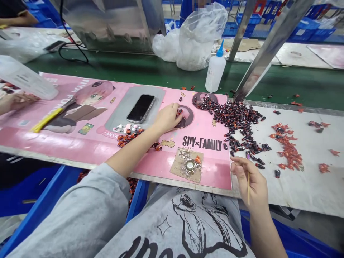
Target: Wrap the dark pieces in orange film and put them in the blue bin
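Head view: the right hand pinches a thin stick, and the left hand curls closed over small dark pieces. A wrist's nudge could scatter the loose pile (nothing fences it in).

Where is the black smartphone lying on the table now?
In the head view, the black smartphone lies on a grey pad on the pink printed mat, just up and left of the person's left hand.

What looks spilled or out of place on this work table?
A few orange scraps lie stray on the green belt, apart from the orange pile on the white board. They seem to have fallen there.
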